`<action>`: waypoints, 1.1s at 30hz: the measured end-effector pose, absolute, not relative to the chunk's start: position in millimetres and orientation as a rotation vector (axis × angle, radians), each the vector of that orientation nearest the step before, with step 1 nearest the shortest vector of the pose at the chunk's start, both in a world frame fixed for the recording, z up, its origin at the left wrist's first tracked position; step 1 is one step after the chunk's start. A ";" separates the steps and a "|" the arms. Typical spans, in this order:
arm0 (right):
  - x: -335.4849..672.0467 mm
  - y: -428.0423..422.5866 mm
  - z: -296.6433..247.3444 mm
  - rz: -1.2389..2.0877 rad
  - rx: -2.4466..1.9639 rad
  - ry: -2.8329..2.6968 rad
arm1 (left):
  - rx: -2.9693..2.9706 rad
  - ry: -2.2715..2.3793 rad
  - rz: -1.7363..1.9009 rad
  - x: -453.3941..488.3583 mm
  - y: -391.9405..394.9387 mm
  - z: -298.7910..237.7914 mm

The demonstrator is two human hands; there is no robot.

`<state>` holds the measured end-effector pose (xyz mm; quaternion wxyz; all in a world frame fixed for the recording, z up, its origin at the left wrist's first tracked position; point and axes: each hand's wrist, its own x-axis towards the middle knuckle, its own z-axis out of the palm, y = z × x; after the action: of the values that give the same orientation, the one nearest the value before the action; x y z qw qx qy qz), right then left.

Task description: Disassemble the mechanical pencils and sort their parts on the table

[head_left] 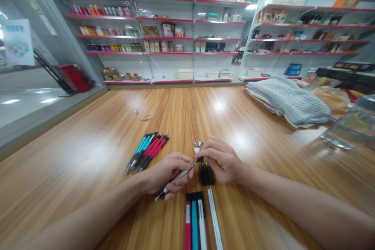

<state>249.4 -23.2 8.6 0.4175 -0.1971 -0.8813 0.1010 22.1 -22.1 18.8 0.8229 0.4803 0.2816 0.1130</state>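
My left hand (pixel 172 168) is closed around a white pen barrel (pixel 179 177), which slants with its clip end toward me. At the barrel's upper end, my right hand (pixel 223 160) pinches a small black pen grip (pixel 200 159), partly hidden by the fingers. Just below the right fingers lie several black grips (pixel 206 175) side by side. Metal pen tips (pixel 198 144) and small white pieces (pixel 196 150) sit beyond them. Nearer me are pink (pixel 188 222), teal (pixel 194 222) and white barrels (pixel 202 222), beside thin white refills (pixel 215 218).
Several whole teal and pink pens (pixel 148 150) lie left of my hands. Farther off are a loose ring-shaped strip (pixel 146 117) and a tiny object (pixel 136 111). Folded striped cloth (pixel 293 99) and a clear container (pixel 351 125) stand right. Stocked shelves (pixel 166 19) line the back.
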 end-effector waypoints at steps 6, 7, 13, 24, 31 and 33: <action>248.9 -22.1 7.6 0.247 -0.514 -2.212 | 1.021 0.666 0.289 25.4 -25.8 21.3; 249.0 -22.1 7.7 0.250 -0.524 -2.210 | 1.039 0.678 0.295 26.4 -26.8 21.9; 249.4 -24.0 10.7 0.314 -0.622 -2.126 | 1.048 0.658 0.267 27.3 -28.2 23.3; 261.2 -4.9 6.6 0.565 -1.073 -1.629 | 0.976 0.603 0.270 23.9 -25.4 23.5; 267.7 5.0 4.6 0.373 -1.343 -2.025 | 0.988 0.601 0.274 23.7 -25.3 24.4; 267.0 5.3 2.6 0.412 -1.376 -2.017 | 0.990 0.601 0.273 23.7 -25.6 24.4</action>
<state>267.0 5.3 2.6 0.3265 -0.5253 -0.7698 0.1574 23.7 -25.6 24.4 0.8281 0.4664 0.2833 0.1285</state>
